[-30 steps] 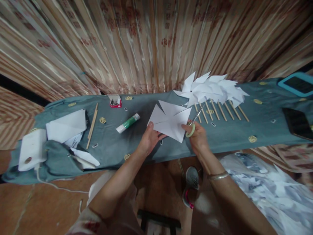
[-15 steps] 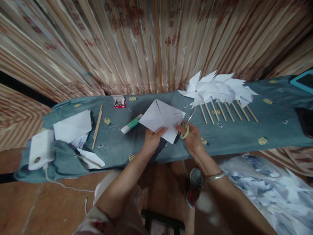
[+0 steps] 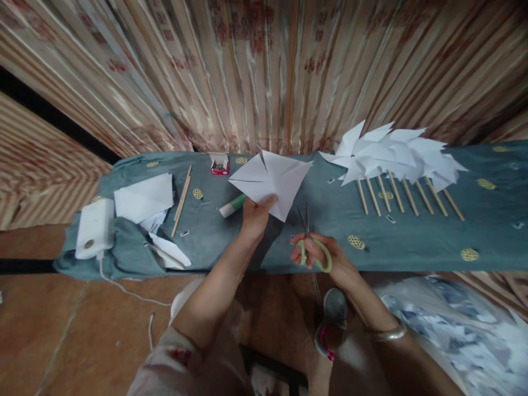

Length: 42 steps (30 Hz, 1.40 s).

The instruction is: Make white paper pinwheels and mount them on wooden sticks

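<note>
My left hand (image 3: 256,215) pinches a square of white paper (image 3: 275,179) by its near edge, thumb on top. Slits run inward from the corners of the sheet that I can see. My right hand (image 3: 324,254) grips a pair of scissors (image 3: 306,225) with pale green handles. Their blades point away from me, slightly apart, to the right of the paper and clear of it. Under the paper's left side lies a green and white glue stick (image 3: 233,205). Finished white paper pinwheels (image 3: 383,157) on wooden sticks overlap in a row to the right.
Left on the cloth-covered table (image 3: 256,258) are a small red box of metal pins (image 3: 220,165), loose wooden sticks (image 3: 181,201), stacked white paper (image 3: 144,195) and a white corded device (image 3: 94,228). A plastic bag of white paper pieces (image 3: 462,324) stands at lower right.
My right hand has drawn the scissors back from the paper, toward me. The paper has turned and lifted in my left hand, and a slit now shows at its left corner. The view has shifted.
</note>
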Tool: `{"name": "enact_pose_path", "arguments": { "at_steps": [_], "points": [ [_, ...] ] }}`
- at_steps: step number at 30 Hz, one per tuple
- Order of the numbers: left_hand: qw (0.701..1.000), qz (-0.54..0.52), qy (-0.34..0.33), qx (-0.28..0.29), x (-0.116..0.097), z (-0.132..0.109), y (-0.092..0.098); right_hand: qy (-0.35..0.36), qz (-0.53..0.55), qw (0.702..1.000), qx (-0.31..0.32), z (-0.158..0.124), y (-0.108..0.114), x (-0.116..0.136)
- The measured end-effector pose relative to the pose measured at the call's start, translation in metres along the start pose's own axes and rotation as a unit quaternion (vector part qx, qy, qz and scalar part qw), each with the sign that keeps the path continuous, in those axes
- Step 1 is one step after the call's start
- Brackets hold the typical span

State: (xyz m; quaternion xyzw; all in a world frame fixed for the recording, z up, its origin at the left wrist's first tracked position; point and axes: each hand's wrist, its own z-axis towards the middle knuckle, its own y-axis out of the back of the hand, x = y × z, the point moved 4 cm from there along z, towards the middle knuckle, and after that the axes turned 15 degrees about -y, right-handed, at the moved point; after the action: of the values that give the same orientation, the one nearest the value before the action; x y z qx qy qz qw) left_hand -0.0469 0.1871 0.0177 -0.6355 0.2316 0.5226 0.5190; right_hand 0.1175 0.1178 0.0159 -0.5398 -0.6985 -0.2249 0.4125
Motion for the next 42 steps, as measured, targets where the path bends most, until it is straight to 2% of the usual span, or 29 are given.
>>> {"name": "enact_pose_path", "arguments": {
  "at_steps": [3, 8, 25, 32, 42],
  "points": [
    [1.0, -0.004, -0.018, 0.003, 0.0, 0.002, 0.0, -0.031, -0.035, 0.998, 0.036, -0.002, -0.007, -0.005],
    [0.999, 0.019, -0.045, 0.008, 0.0, 0.002, 0.0, -0.043, -0.066, 0.995, 0.056, -0.004, -0.013, -0.008],
    [0.991, 0.102, -0.065, 0.062, 0.007, -0.003, -0.004, -0.027, -0.072, 0.997, 0.033, -0.001, -0.012, -0.002],
    [0.988, 0.102, -0.087, 0.069, 0.01, -0.003, -0.003, -0.024, -0.066, 0.997, 0.036, 0.001, -0.011, -0.003],
    [0.989, 0.109, -0.077, 0.068, 0.009, -0.005, -0.003, -0.02, -0.072, 0.997, 0.026, -0.001, -0.011, -0.001]
  ]
}}
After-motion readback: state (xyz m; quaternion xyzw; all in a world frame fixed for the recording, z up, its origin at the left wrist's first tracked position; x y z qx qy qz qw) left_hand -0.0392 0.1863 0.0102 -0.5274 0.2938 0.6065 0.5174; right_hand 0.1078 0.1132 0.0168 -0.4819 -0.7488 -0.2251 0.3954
